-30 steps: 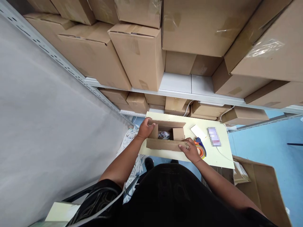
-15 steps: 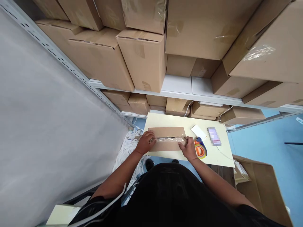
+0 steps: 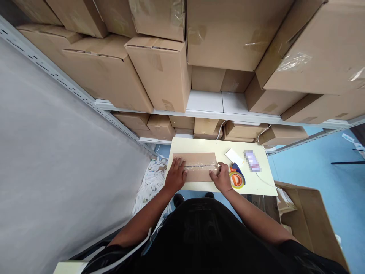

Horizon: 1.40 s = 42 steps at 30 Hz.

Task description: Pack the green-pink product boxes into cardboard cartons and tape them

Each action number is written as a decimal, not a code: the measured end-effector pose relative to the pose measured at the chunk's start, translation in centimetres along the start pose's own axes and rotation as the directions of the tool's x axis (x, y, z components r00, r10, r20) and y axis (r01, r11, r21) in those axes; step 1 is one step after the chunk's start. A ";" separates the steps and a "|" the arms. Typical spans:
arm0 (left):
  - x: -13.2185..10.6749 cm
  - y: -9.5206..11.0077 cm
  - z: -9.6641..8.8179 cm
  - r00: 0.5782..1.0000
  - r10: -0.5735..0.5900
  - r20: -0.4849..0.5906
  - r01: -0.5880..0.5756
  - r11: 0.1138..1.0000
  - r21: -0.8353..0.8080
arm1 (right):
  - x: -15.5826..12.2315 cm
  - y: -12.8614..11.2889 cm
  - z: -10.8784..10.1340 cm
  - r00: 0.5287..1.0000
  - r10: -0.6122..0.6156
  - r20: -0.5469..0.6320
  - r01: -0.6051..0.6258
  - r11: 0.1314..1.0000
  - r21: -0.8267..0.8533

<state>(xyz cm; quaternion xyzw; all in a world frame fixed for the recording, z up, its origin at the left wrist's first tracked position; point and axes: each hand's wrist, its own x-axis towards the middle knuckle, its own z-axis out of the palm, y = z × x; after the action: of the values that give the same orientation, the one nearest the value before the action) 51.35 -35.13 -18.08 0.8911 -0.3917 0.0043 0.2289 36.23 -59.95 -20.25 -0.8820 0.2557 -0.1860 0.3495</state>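
Note:
A flat cardboard box (image 3: pixel 196 157) lies on the cream tabletop (image 3: pixel 205 143). Clear packing tape (image 3: pixel 201 168) runs along its middle seam, where a thin dark gap shows. My left hand (image 3: pixel 176 176) rests on the box's left end, fingers stretched out over the top. At the other end, my right hand (image 3: pixel 222 178) grips the box's edge, with the thumb on top and the fingers bent around the corner. Just right of that hand sits a tape dispenser (image 3: pixel 237 179) with an orange core and blue parts, touching neither hand.
A small white box (image 3: pixel 234 156) and a pixelated phone (image 3: pixel 252 161) with a cable lie at the table's right. Shelves (image 3: pixel 205 102) full of cartons rise behind. A big open carton (image 3: pixel 308 217) stands at right; paper strips (image 3: pixel 148 182) cover the floor at left.
My left hand has gone from curled at the box's left edge to lying flat on its top. The tape's right end looks more folded down. The whole view has shifted slightly.

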 end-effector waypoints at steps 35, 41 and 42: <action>3.8 1.5 -2.6 0.738 -0.238 0.632 0.626 -0.107 -0.772 | 5.2 -10.6 -5.2 0.827 -0.447 0.340 0.542 0.793 -0.278; 3.8 1.4 -2.3 0.718 -0.320 0.618 0.583 -0.208 -0.785 | 5.0 -10.7 -2.5 0.784 -0.478 0.397 0.601 0.745 -0.290; 3.8 1.4 -2.2 0.726 -0.320 0.609 0.570 -0.216 -0.793 | 5.0 -10.6 -2.4 0.783 -0.481 0.395 0.603 0.744 -0.288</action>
<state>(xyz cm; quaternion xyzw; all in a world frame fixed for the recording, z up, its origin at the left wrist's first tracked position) 53.40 -37.68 -14.87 0.5345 0.0535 -0.4312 0.7249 42.38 -57.44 -10.31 -0.9872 -0.0380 -0.0906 0.1256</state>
